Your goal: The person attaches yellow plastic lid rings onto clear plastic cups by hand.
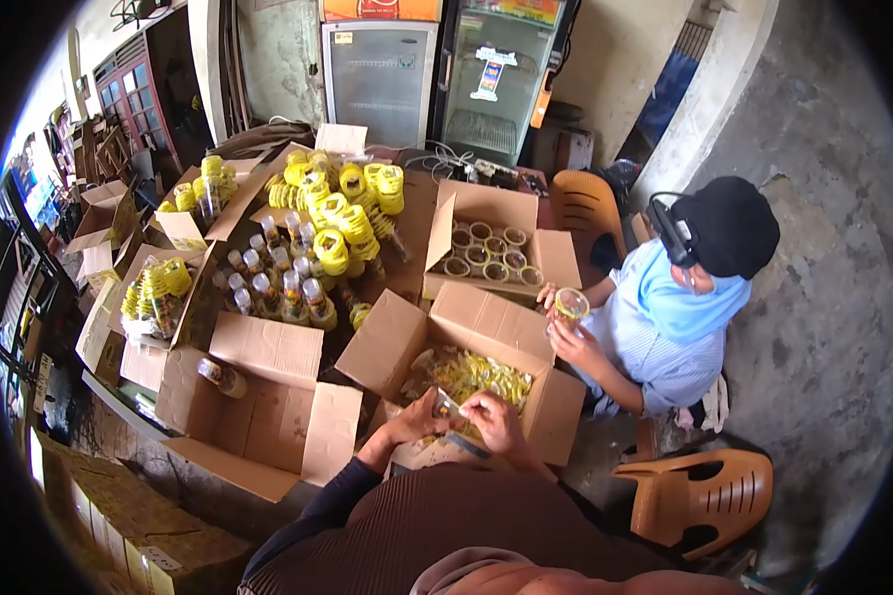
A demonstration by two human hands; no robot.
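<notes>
My left hand [422, 416] is closed around a small clear plastic item [448, 403], over the near side of an open cardboard box [481, 315]. Beside it, my right hand [498, 420] pinches at the same item's edge with curled fingers; its exact kind is too small to make out. Inside the box lies a heap of yellow and clear wrappers or labels [486, 377]. To the left, one capped clear bottle [223, 378] lies in another open cardboard box [258, 402].
Several upright capped bottles [293, 297] stand behind, next to stacked yellow-rimmed items [342, 213]. A box of several cups [486, 253] sits at the back. On the right, a co-worker [655, 307] holds a yellow-rimmed clear cup [572, 305] near an orange chair [709, 496].
</notes>
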